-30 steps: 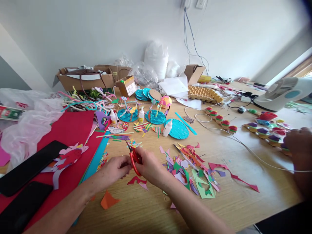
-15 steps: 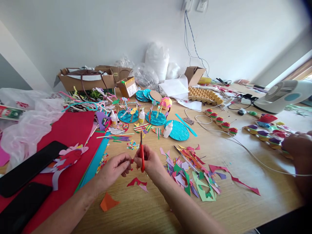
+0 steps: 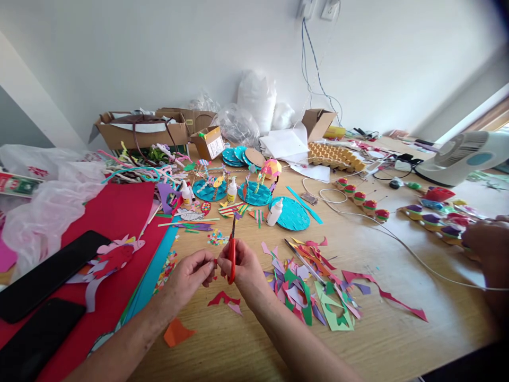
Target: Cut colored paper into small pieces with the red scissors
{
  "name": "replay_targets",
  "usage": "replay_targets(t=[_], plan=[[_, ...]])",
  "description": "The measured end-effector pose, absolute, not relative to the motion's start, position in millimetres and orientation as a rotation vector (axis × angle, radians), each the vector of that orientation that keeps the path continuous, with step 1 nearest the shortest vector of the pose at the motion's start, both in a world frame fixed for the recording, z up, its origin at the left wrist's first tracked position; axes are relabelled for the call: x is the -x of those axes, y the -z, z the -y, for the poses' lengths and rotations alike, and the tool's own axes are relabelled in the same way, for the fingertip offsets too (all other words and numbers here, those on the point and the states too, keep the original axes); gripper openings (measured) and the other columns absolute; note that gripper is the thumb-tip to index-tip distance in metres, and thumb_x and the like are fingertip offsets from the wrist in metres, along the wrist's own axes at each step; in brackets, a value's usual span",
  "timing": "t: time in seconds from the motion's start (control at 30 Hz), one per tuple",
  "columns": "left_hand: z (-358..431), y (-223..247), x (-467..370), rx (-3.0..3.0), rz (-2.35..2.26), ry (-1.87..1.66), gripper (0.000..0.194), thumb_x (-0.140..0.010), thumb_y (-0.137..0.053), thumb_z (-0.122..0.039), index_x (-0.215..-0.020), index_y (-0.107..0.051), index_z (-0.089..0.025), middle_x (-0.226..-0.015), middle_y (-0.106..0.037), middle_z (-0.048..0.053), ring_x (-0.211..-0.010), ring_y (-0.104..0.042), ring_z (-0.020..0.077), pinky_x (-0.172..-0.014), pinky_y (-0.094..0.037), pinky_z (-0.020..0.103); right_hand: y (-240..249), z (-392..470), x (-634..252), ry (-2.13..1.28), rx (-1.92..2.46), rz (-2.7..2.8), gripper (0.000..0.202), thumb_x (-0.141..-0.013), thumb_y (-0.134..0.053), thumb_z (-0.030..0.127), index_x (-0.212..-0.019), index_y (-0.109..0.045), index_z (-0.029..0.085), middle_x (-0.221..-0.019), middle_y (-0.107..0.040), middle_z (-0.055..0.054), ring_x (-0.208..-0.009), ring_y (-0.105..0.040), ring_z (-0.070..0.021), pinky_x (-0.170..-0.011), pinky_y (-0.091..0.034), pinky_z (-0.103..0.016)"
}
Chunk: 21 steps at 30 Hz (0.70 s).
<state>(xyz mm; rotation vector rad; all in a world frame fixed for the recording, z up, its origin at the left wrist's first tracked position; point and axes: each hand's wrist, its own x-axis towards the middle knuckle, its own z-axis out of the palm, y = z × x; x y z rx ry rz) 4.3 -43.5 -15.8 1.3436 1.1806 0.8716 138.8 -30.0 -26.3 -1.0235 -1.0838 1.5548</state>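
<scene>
My right hand (image 3: 244, 268) is closed around red-handled scissors (image 3: 231, 260), whose blades point away from me over the table. Close beside it, my left hand (image 3: 195, 268) pinches a tiny piece of red paper (image 3: 216, 262) between thumb and fingers. The fingertips of both hands nearly meet at that piece. Just below them on the wood lie a red paper scrap (image 3: 223, 298) and a lilac sliver. An orange scrap (image 3: 178, 332) rests nearer to me. Beyond the blades is a striped paper fish (image 3: 234, 209).
Right of my hands spreads a heap of paper offcuts (image 3: 306, 286) with a pen (image 3: 304, 260) on it. Blue discs (image 3: 292, 215) and glue bottles (image 3: 274, 212) stand ahead. Red sheets (image 3: 123, 212) and black phones (image 3: 51, 276) lie left. Another person's hand (image 3: 487, 239) is at far right, near a fan (image 3: 457, 159).
The scissors have tilted slightly, their tips leaning a little to the right. Both hands stay nearly in place, still close together at the red piece.
</scene>
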Motion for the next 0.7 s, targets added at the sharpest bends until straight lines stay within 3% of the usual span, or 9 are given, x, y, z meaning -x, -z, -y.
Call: replay_targets(t=[0.27, 0.7], plan=[[38.7, 7.9, 10.3, -1.256, -1.186, -0.91, 0.015, -0.077, -0.053, -0.029, -0.068, -0.056, -0.017, -0.06, -0.053, -0.003, -0.058, -0.05, 0.0111, -0.055, -0.042, 0.022, 13.8, 53.5, -161.4, -1.473, 1.272, 1.636, 0.023, -0.08, -0.045, 0.031, -0.061, -0.04, 0.019, -0.053, -0.038, 0.006, -0.049, -0.038, -0.0085, -0.045, -0.026, -0.02], [42.6, 3.1, 10.1, -1.128, -1.093, -0.87, 0.015, -0.08, -0.053, -0.027, -0.071, -0.058, -0.016, -0.07, -0.061, 0.0, -0.064, -0.057, 0.0123, -0.058, -0.048, 0.023, 12.3, 65.3, -161.9, -1.324, 1.338, 1.896, 0.022, -0.084, -0.044, 0.03, -0.065, -0.044, 0.018, -0.056, -0.044, 0.004, -0.052, -0.038, -0.0088, -0.046, -0.024, -0.02]])
